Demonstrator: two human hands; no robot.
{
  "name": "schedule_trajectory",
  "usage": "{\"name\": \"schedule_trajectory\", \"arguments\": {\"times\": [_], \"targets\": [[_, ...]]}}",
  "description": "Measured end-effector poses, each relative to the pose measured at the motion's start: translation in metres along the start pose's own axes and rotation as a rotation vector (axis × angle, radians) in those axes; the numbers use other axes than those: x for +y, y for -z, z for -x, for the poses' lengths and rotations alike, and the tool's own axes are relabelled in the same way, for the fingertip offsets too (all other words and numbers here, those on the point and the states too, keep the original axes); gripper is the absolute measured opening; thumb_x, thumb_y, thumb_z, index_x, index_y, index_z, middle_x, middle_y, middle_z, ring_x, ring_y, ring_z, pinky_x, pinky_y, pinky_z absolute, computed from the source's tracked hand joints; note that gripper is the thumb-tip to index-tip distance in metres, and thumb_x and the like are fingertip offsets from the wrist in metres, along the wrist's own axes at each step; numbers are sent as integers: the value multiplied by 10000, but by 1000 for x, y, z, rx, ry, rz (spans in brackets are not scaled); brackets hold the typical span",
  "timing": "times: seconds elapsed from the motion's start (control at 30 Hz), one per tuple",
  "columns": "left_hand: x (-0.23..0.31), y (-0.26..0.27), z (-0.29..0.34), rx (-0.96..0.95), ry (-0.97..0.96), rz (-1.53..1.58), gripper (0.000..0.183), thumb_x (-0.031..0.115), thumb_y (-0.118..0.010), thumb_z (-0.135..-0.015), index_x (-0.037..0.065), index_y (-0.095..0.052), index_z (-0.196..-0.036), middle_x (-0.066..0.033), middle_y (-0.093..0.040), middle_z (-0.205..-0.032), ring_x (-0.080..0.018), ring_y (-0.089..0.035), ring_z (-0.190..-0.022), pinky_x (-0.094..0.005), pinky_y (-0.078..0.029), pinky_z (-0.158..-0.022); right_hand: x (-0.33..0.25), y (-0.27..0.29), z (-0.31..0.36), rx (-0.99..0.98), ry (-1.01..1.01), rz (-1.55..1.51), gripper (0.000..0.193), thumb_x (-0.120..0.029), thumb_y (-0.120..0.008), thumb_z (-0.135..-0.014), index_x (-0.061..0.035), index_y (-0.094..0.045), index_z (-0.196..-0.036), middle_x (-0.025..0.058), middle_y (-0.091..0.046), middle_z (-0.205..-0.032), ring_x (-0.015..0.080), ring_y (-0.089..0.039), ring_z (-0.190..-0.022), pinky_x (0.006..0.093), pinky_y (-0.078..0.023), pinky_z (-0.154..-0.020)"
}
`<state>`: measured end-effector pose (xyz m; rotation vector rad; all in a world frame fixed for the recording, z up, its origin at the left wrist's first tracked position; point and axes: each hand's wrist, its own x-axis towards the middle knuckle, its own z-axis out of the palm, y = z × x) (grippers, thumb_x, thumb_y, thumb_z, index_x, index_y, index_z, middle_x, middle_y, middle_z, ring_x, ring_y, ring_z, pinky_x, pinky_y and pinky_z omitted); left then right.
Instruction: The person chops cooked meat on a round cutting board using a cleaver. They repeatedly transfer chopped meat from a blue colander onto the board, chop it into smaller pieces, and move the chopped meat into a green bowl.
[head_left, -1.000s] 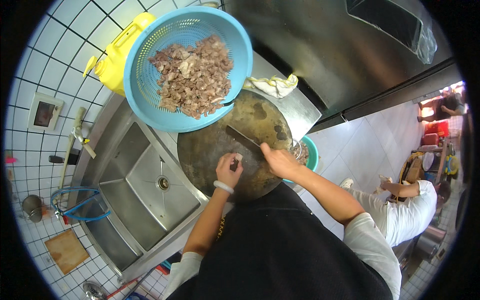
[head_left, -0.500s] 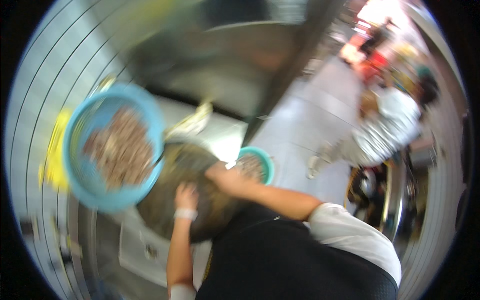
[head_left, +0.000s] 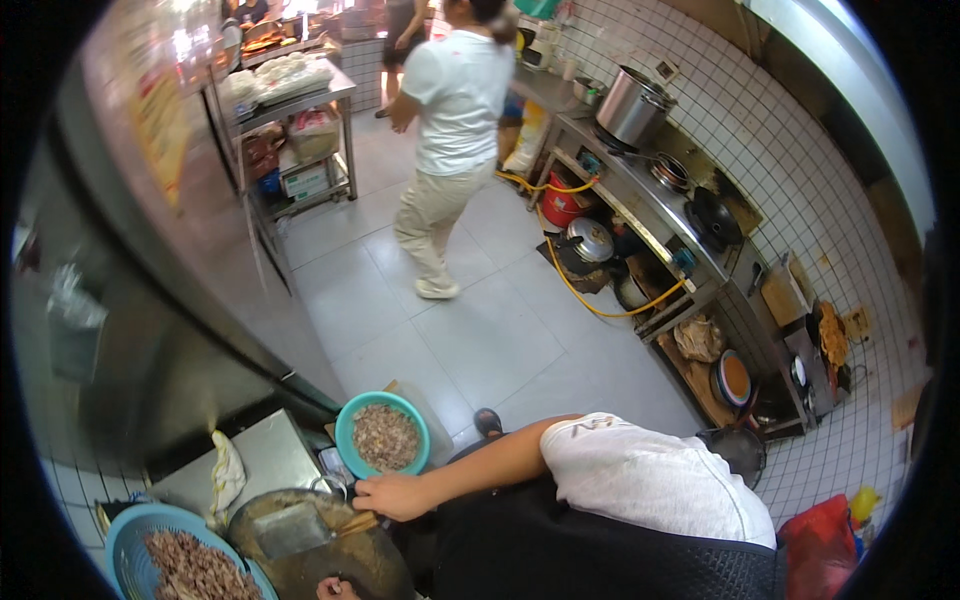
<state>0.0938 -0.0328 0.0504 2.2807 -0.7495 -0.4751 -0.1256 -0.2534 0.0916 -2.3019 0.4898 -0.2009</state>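
Observation:
A round, dark chopping block (head_left: 375, 562) stands at the lower left. Flat on it lies a cleaver (head_left: 290, 528), its wooden handle pointing at my right hand (head_left: 395, 497). That hand has its fingers curled at the block's far right rim, close beside the handle end; what they grip is hidden. My left hand (head_left: 337, 588) shows only in part at the lower edge, over the block, fingers curled, with anything in them unseen. Left of the block, a blue colander (head_left: 125, 530) holds chopped meat (head_left: 200, 570). Beyond my right hand, a teal basin (head_left: 345, 435) holds more chopped meat (head_left: 386, 438).
A yellowish-white cloth (head_left: 228, 472) lies on a metal surface (head_left: 270, 445) behind the block. A tall steel cabinet (head_left: 170, 330) borders the left. Another person (head_left: 455, 110) stands on the tiled floor. Along the right runs a counter (head_left: 640, 215) with a pot (head_left: 637, 108) and a yellow hose (head_left: 590, 305).
The view has swung right and up, so block and colander sit lower left. My right hand has moved from over the block to its rim. The blur has cleared.

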Motion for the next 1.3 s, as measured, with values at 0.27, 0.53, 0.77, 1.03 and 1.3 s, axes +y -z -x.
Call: {"name": "schedule_trajectory", "arguments": {"times": [0.27,0.53,0.77,1.03,1.3], "targets": [[132,-158,27,-202,-185,331,116,-9,-625,-663,12,-607,-776,-53,-571,-736,-163,-534,-694,-291,-445,-657,138,119,173,118,-493,-88,330,-41,-599,-749,-7,-554,-1074,189,-597,-1018,367,-570,-992,441,-475,-835],[77,-358,-28,-126,464,52,103,53,-683,-678,57,-670,-780,-71,-673,-738,-175,-625,-670,-315,-505,-678,325,159,454,189,-1022,-6,207,-24,-593,-750,-30,-558,-954,136,-614,-757,264,-645,-665,369,-523,-600],[132,-413,-57,-158,954,-86,155,96,-674,-800,95,-683,-955,-151,-676,-975,-275,-656,-819,-399,-544,-710,329,182,585,30,-1710,-315,194,-44,-606,-801,-9,-552,-985,135,-645,-715,206,-655,-555,336,-531,-497],[130,-480,-124,-31,530,-104,206,54,-629,-771,62,-653,-975,-143,-665,-888,-288,-638,-795,-399,-513,-734,329,222,485,-146,-1577,-439,215,-45,-581,-848,1,-548,-1055,125,-648,-776,191,-659,-583,312,-531,-499],[153,-605,-224,-152,301,-52,209,57,-635,-736,87,-638,-943,-107,-659,-818,-268,-646,-761,-375,-520,-718,365,248,468,-293,-1586,-250,173,-104,-621,-825,-31,-618,-983,108,-652,-803,216,-627,-735,331,-516,-661]]}}
